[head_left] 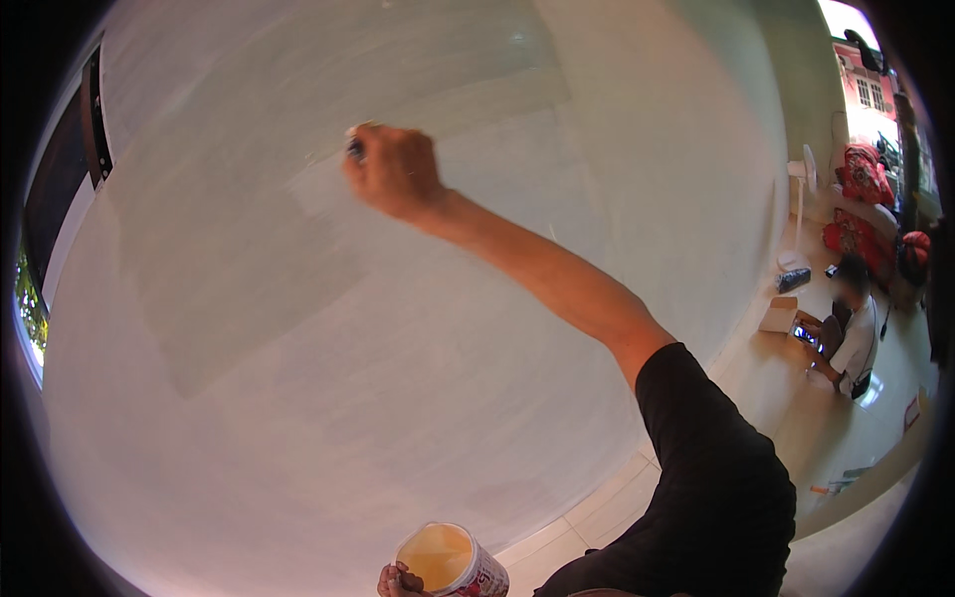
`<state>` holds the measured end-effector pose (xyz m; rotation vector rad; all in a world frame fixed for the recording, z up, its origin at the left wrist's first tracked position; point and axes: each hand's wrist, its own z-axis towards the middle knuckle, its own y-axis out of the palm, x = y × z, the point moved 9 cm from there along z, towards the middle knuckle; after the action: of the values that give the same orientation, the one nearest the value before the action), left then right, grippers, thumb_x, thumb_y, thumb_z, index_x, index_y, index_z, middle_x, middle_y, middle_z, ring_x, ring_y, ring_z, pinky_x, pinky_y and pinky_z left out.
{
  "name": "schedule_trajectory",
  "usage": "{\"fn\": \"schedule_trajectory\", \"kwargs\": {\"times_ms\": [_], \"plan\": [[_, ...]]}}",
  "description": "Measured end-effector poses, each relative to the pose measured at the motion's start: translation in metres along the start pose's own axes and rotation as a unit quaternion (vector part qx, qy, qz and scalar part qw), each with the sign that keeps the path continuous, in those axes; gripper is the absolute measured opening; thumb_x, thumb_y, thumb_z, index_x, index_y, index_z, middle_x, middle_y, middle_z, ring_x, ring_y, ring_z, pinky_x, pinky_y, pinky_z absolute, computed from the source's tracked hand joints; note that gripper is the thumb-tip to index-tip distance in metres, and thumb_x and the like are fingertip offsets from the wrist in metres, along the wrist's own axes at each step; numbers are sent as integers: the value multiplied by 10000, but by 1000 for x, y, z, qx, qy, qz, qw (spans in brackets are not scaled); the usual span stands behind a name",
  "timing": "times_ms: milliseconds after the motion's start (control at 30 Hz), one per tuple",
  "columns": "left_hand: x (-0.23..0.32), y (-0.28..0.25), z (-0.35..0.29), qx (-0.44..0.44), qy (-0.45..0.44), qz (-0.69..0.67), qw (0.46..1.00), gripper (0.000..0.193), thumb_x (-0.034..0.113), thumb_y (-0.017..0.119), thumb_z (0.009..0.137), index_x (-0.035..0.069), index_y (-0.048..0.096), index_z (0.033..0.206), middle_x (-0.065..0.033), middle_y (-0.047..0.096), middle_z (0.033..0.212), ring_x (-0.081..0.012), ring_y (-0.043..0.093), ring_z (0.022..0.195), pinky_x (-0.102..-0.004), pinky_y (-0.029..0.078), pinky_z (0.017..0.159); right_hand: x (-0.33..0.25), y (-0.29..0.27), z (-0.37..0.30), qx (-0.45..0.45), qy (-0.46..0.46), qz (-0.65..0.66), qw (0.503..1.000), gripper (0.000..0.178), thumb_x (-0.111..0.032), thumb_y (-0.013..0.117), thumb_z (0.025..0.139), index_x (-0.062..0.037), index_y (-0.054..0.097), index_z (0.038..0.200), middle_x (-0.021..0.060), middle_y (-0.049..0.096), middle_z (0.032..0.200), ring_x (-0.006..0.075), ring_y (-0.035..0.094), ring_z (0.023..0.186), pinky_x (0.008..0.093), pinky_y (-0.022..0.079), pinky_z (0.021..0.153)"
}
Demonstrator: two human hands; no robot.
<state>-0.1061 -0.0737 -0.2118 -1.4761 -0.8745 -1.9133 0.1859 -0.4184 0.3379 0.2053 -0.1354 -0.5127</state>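
My right hand [398, 174] reaches up to a pale wall [477, 418], its fingers closed round a small tool [355, 149] with a dark handle. The fist hides most of the tool, so its kind cannot be made out. Around and below the fist, a broad patch of the wall [249, 289] looks darker and greener than the surface beside it. At the lower edge, my left hand [398, 581] grips the rim of a white plastic bucket [487, 575] with coloured print. The bucket's inside looks yellowish, and pale liquid seems to lie in it.
To the right, a person [856, 338] sits on the tiled floor [796, 438] holding a phone, next to a cardboard box [779, 314]. A white stand fan [801, 199] and red patterned cloth [863, 177] are behind. A dark-framed window [75, 169] opens at the far left.
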Motion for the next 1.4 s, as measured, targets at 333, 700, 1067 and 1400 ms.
{"fn": "schedule_trajectory", "kwargs": {"times_ms": [333,700,1067,1400], "plan": [[5,-21,8,-3,120,132,984,296,161,629,838,30,595,1101,-123,596,969,-199,553,893,-296,492,682,16,37,0,-53,94,202,973,176,-198,654,745,-23,658,726,109,568,523,203,544,455,318,428,477],[37,18,-11,17,174,179,968,50,77,592,833,40,620,853,-75,556,836,-159,510,663,-298,443,522,189,-145,7,91,101,-115,984,298,-282,653,758,-42,606,588,119,575,505,263,576,453,376,434,462],[79,33,-18,18,21,10,1000,307,143,518,825,105,396,546,31,349,512,-115,333,492,-312,273,431,-1,19,-8,23,-12,-82,996,209,-191,641,746,-11,617,850,138,622,691,301,606,542,384,491,489],[74,3,-28,-13,271,179,946,231,272,612,831,44,628,855,-39,537,699,-183,504,660,-333,411,548,-130,77,-8,-40,8,184,982,158,-149,651,709,-8,598,758,101,559,558,261,560,467,340,433,427]]}}
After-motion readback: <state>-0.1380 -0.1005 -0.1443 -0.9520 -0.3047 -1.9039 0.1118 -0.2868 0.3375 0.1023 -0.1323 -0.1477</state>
